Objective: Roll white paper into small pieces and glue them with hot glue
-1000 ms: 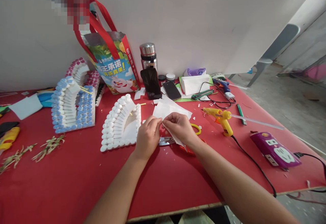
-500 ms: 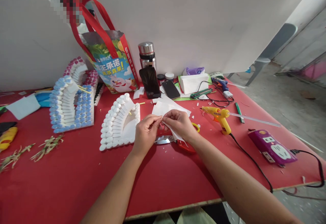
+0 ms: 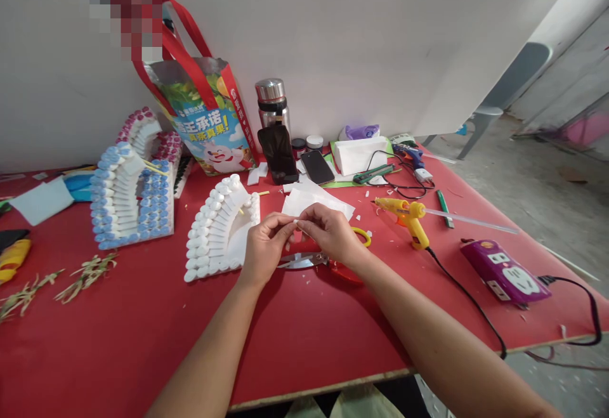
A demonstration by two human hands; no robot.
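My left hand (image 3: 267,245) and my right hand (image 3: 329,231) meet over the table, fingertips pinched together on a small white piece (image 3: 295,222), perhaps paper. Directly beneath them lie scissors (image 3: 302,261) with metal blades and a red handle, partly covered by my right hand. A yellow loop (image 3: 364,236) shows beside that wrist. Behind the fingers rests a sheet of white paper (image 3: 314,197). To the left of my left hand stands an arched white model (image 3: 214,231) edged with rows of round white pads.
A yellow glue gun (image 3: 404,212) and purple power strip (image 3: 507,272) lie right. Blue-and-white arched model (image 3: 133,199), shopping bag (image 3: 214,126) and dried stems (image 3: 88,275) are left. A steel flask (image 3: 273,101), upright phone (image 3: 278,155) and flat phone (image 3: 318,167) stand behind.
The white strip that hung below my right hand no longer shows there. A small white piece is now visible between the fingertips. The view has shifted slightly.
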